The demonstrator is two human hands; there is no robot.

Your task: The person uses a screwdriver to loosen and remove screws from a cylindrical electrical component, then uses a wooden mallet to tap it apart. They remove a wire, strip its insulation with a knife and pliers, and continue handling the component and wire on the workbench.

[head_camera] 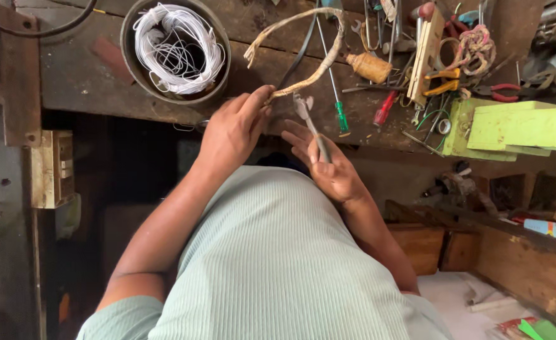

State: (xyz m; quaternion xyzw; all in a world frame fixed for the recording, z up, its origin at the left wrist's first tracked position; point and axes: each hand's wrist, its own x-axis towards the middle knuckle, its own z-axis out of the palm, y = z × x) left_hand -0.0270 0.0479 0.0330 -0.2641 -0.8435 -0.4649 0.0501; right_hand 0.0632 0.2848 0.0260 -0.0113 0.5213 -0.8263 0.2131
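My left hand [234, 129] pinches one end of a curved bundle wrapped in pale tape [319, 66], which arcs over the dark wooden workbench [83, 82]. My right hand [328, 164] lies palm up below it and holds a small metal tool [309, 119] whose jaws point up toward the bundle's gripped end. A black strip runs under the bundle's loop. Both hands are at the bench's front edge, just above my pale green ribbed shirt.
A round tin with a coil of white wire [177, 47] stands at the back left. Screwdrivers with green [341, 113] and red [383, 110] handles, yellow pliers [443, 82], a taped spool [369, 66] and lime-green wooden pieces [517, 126] crowd the right. Wooden boxes [429, 245] sit below.
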